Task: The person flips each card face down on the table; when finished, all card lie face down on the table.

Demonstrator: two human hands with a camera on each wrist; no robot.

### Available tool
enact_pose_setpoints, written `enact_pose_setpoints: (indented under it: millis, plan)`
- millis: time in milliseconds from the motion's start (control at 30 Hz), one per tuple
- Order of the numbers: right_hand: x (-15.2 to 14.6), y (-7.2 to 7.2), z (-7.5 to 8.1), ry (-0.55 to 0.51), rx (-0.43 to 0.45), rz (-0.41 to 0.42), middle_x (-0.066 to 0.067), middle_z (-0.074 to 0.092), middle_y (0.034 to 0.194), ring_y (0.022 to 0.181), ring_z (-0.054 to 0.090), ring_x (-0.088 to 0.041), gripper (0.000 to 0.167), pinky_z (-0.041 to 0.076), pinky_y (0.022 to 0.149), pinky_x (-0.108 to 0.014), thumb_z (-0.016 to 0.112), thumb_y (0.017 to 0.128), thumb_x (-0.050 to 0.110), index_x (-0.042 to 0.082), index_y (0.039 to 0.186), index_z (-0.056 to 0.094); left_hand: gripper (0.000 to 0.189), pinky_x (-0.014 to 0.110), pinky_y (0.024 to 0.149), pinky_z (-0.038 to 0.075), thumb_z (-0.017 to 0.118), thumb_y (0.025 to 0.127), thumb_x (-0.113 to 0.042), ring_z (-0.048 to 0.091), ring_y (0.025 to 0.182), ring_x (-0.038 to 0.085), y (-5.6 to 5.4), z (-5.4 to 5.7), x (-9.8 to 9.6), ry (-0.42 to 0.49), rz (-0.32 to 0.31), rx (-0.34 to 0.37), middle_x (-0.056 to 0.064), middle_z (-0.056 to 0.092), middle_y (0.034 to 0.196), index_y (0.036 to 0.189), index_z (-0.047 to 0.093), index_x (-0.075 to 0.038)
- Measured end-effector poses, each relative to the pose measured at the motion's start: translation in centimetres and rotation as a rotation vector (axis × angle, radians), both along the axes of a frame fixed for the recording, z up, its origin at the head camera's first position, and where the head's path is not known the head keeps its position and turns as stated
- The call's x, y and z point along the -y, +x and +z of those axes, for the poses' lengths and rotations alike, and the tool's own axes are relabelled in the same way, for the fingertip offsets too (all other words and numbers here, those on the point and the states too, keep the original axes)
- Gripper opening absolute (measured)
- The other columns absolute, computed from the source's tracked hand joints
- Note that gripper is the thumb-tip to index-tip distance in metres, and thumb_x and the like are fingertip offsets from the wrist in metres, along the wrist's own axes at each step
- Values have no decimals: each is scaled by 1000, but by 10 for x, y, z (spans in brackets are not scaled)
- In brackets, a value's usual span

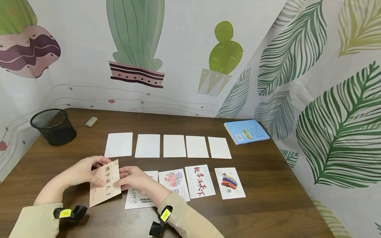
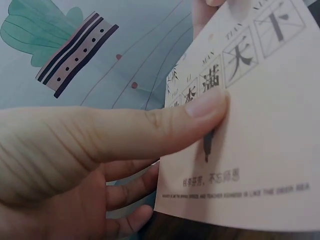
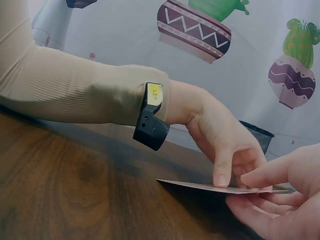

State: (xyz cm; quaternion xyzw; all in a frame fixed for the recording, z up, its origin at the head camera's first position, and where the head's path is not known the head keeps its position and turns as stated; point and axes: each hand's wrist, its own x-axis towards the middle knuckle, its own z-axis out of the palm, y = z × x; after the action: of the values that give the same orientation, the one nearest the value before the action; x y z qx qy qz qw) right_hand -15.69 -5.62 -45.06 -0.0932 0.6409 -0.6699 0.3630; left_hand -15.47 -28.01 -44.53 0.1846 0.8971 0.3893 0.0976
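A pale pink greeting card (image 1: pixel 99 195) with a column of black Chinese characters is held tilted above the near left of the table. My left hand (image 1: pixel 81 173) grips its left side, thumb on the printed face and other fingers behind, as the left wrist view shows. At the opposite edge, my right hand (image 1: pixel 135 180) pinches the same card (image 3: pixel 200 187), thumb above and fingers beneath. Under the right hand lies a white card with black writing (image 1: pixel 138 200), partly covered. Beside it are a flower card (image 1: pixel 172 180), a red-lettered card (image 1: pixel 200 181) and a birthday card (image 1: pixel 230 183).
Several blank white cards (image 1: pixel 174 146) form a row farther back on the brown table (image 1: pixel 268 172). A black mesh pen holder (image 1: pixel 55 132) stands at the back left near a small pale block (image 1: pixel 91 121). A blue book (image 1: pixel 247 131) lies at the back right.
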Motion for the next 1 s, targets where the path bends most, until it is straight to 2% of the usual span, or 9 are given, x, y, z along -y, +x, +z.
enact_pose_setpoints:
  millis: [133,367,500,600,667,767,867,900,1000]
  plan:
    - [0,1,0,-16,-6,32,-22,69,113,105,68,-35,38,58,86,-39,59,85,-14,-7,122,58,69,24,73,45,92,61,-20,50,91,1,1,1,-2,18,5,-29,2,63,104,118,60,1]
    - [0,-1,1,-31,-43,-7,-24,68,116,106,68,-36,38,58,85,-38,59,85,-15,-9,122,58,69,24,74,46,92,63,-22,50,94,-1,1,4,-4,14,58,-109,7,65,109,121,61,-1]
    - [-3,-6,3,-35,-70,-41,-24,67,117,105,68,-35,37,58,85,-36,59,86,-14,-10,123,57,71,16,78,47,91,67,-25,45,96,-12,0,10,-5,11,173,-159,19,64,118,125,59,0]
    - [-7,-11,5,-33,-92,-88,-21,69,116,102,70,-31,37,59,83,-34,60,86,-12,-7,123,59,61,8,78,44,85,76,-23,44,93,-19,0,15,-8,73,294,-177,23,63,120,126,58,1]
    - [-9,-14,7,-44,-105,-130,-18,69,114,99,70,-28,38,59,83,-34,60,85,-11,-6,123,59,54,6,75,43,78,84,-26,47,90,-21,0,20,-12,122,356,-149,14,68,116,126,59,2]
    - [-12,-17,11,-60,-145,-192,-14,70,111,93,70,-20,41,59,81,-31,62,84,-9,-4,124,59,51,9,74,49,70,92,-27,60,87,-14,1,27,-20,231,363,-37,2,72,108,128,58,6]
    - [-12,-18,15,-67,-193,-242,-11,70,107,88,67,-12,43,58,76,-26,63,82,-8,-3,124,59,54,14,77,54,65,95,-29,67,88,-6,1,34,-29,307,328,86,3,74,106,131,54,11]
    - [-12,-18,16,-68,-206,-256,-11,70,106,87,66,-11,44,57,75,-25,64,81,-8,-2,124,59,55,16,78,55,64,96,-27,69,88,-2,2,36,-31,334,312,112,9,74,106,131,52,14]
    - [-12,-17,19,-72,-240,-277,-13,69,108,90,67,-12,46,57,74,-24,65,81,-8,-2,126,58,55,17,79,55,64,96,-27,70,88,0,3,40,-39,341,310,139,15,72,111,131,52,14]
